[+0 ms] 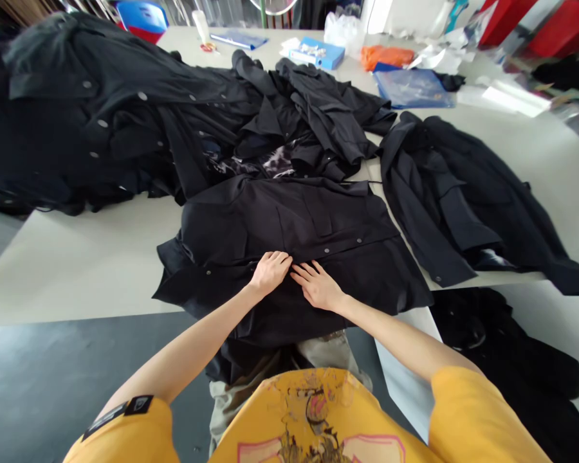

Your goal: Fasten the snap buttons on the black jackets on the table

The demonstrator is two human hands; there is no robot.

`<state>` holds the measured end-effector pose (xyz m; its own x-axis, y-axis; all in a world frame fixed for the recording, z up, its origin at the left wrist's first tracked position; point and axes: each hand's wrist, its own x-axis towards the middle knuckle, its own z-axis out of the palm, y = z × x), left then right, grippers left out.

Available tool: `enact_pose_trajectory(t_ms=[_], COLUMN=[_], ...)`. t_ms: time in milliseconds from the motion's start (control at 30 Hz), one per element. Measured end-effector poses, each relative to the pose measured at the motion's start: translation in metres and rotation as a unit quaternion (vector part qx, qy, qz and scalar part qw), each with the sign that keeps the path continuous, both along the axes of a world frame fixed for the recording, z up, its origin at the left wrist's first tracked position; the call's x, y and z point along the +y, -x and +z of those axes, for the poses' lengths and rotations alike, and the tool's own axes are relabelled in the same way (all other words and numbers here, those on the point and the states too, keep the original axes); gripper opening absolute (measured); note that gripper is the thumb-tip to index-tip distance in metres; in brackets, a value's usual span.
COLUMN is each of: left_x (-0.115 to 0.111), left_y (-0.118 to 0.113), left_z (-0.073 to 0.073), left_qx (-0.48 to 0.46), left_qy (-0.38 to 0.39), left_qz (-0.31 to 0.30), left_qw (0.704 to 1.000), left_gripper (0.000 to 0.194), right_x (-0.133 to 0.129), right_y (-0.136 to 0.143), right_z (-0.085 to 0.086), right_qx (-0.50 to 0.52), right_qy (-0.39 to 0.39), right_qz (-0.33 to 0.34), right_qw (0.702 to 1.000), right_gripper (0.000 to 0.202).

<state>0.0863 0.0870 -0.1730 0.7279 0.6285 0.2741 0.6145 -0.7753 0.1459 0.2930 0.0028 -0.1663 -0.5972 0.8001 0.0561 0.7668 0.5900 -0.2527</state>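
A black jacket (289,222) lies on the table in front of me, its collar to the left and its button front running across. Several metal snap buttons show along the front edge. My left hand (271,271) is closed at the middle of that edge, fingers together on the fabric. Close beside it, my right hand (317,285) rests with fingers stretched out flat on the jacket, fingertips at the same edge. The jacket's lower side hangs over the table's near edge toward my lap.
A large heap of black jackets (101,116) covers the left and back of the table (91,276). Another black jacket (468,186) lies to the right. Behind are a blue box (323,54), an orange bag (386,56) and a blue folder (415,89). Dark garments (506,360) lie low at right.
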Motion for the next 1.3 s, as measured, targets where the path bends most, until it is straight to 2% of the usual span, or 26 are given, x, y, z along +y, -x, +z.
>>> enact_pose_trajectory(t_ms=[200, 300, 400, 533, 633, 767, 1033, 1300], left_x=[-0.026, -0.04, -0.05, -0.056, -0.054, -0.051, -0.058, -0.058], left_y=[-0.015, -0.024, -0.033, -0.034, -0.028, -0.022, -0.031, -0.023], left_z=[0.017, 0.025, 0.027, 0.021, 0.015, 0.01, 0.004, -0.01], left_qx=[0.118, 0.173, 0.193, 0.199, 0.168, 0.154, 0.208, 0.172], left_qy=[0.013, 0.017, 0.016, 0.014, 0.018, 0.003, -0.044, -0.055], left_qz=[0.038, 0.062, 0.079, 0.105, 0.098, 0.092, 0.129, 0.125], left_qw=[0.992, 0.983, 0.978, 0.974, 0.981, 0.984, 0.969, 0.976], left_gripper=[0.034, 0.041, 0.048, 0.052, 0.051, 0.051, 0.054, 0.052], right_x=[0.001, 0.005, 0.008, 0.005, 0.001, -0.001, 0.002, -0.001], right_y=[0.002, 0.007, 0.016, 0.028, 0.033, 0.034, 0.045, 0.053], right_z=[0.003, 0.006, 0.004, -0.005, -0.009, -0.007, -0.011, -0.013], right_qx=[0.038, 0.068, 0.046, -0.001, -0.017, -0.021, -0.015, -0.029], right_qy=[-0.003, -0.041, -0.052, -0.038, -0.04, -0.045, -0.048, -0.059], right_qz=[-0.007, -0.054, -0.1, -0.119, -0.14, -0.145, -0.175, -0.186], right_qw=[0.999, 0.995, 0.993, 0.992, 0.989, 0.988, 0.983, 0.98], right_gripper=[0.05, 0.048, 0.053, 0.06, 0.06, 0.06, 0.057, 0.059])
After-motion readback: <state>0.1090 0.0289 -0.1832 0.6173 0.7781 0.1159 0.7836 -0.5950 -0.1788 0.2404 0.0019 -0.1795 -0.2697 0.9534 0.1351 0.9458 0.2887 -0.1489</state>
